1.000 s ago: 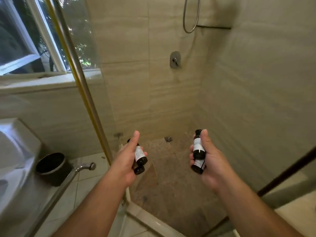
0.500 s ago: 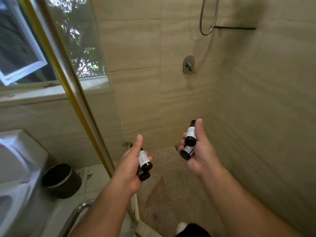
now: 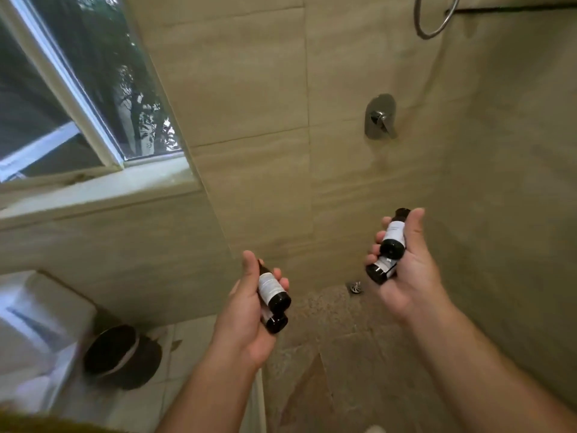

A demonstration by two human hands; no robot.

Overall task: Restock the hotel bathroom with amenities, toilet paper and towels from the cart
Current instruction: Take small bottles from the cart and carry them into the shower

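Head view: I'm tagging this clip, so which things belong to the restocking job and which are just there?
Job: left hand gripping two small dark white-labelled bottles; right hand gripping another dark bottle pair.
Just there: round black waste bin, chrome shower mixer handle, white toilet, white-framed window.

tile flr (image 3: 187,332): blk bin (image 3: 121,357) | shower flr (image 3: 327,323): drain (image 3: 355,287)

Shower entry layout
Bottles (image 3: 272,290) in left hand (image 3: 246,314), further bottles (image 3: 391,245) in right hand (image 3: 409,273); bin (image 3: 121,359) on floor (image 3: 193,337) at left, beside toilet (image 3: 31,326); valve (image 3: 381,117) on wall (image 3: 249,89) ahead.
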